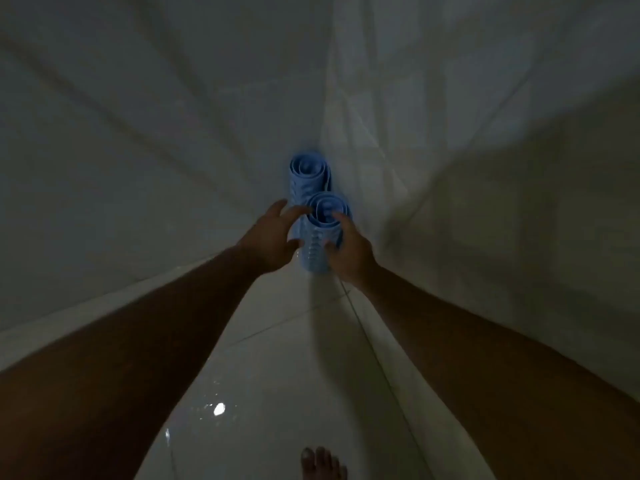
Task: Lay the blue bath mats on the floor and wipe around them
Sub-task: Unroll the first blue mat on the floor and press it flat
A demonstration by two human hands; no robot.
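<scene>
Bathroom corner, dim light: two pale-blue ribbed rubber bath mats, each rolled tight, stand on end where white tiled walls (138, 133) meet a glossy white tiled floor (277, 358). The nearer blue roll (317, 251) stands just in front of the farther blue roll (306, 178), the pair touching or close to it. The person's right hand (349, 247) curls fingers and thumb round the side of the nearer blue roll. The left hand (273, 237), fingers spread wide, reaches its tips towards the same roll's rim, though blur hides whether they touch. A bare foot (322, 462) shows at the bottom edge on the wet-looking floor. On this evidence the task has barely begun. Neither mat is unrolled or laid flat, no cloth is in view, and all the wiping remains.
</scene>
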